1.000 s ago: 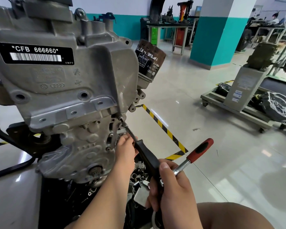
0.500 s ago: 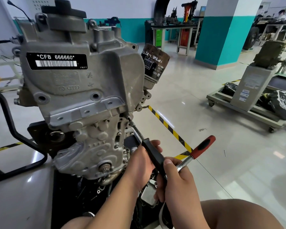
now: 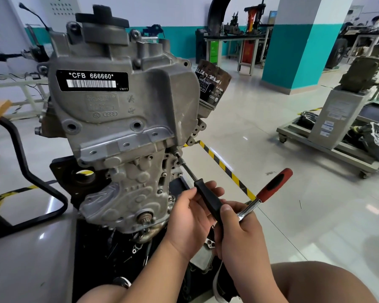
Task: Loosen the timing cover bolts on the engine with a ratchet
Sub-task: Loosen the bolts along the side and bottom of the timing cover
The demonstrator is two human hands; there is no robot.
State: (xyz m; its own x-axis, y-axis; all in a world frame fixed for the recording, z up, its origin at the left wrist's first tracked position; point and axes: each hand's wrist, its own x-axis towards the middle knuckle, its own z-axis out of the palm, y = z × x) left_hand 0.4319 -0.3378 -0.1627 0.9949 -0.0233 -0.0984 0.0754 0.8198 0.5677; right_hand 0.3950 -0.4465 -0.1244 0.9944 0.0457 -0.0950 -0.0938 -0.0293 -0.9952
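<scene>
At the bottom centre of the frame the right hand (image 3: 241,232) gripped the ratchet (image 3: 271,186). Its fingers were curled tight round the head end and its thumb lay on the black-handled driver (image 3: 208,200) that the ratchet met there. The ratchet's chrome neck and red-and-black grip stuck out toward the upper right, just right of centre.

Just left of it, the left hand (image 3: 190,213) held the driver's handle with its fingers wrapped over the top. A second earlier those fingers had pinched the bare shaft close to the engine, and they had since slid back along the tool.

The shaft ran up and left to a bolt (image 3: 177,154) at the lower right edge of the timing cover (image 3: 123,110), near the frame's centre. The engine (image 3: 127,189) sat lower and further right than before, so its black filler cap (image 3: 109,18) showed at the top.

A black label (image 3: 92,80) on the cover read "*CFB 666660*" above a barcode, with "VWPT" at its corner. VW and Audi ring marks were cast below it. The oil filter (image 3: 212,84) to the right carried the same two logos, but its small print was unreadable.

Yellow-black floor tape (image 3: 225,169) ran behind the tool. Beyond it stood a wheeled cart (image 3: 328,147) at right and a teal pillar (image 3: 300,44) further back.
</scene>
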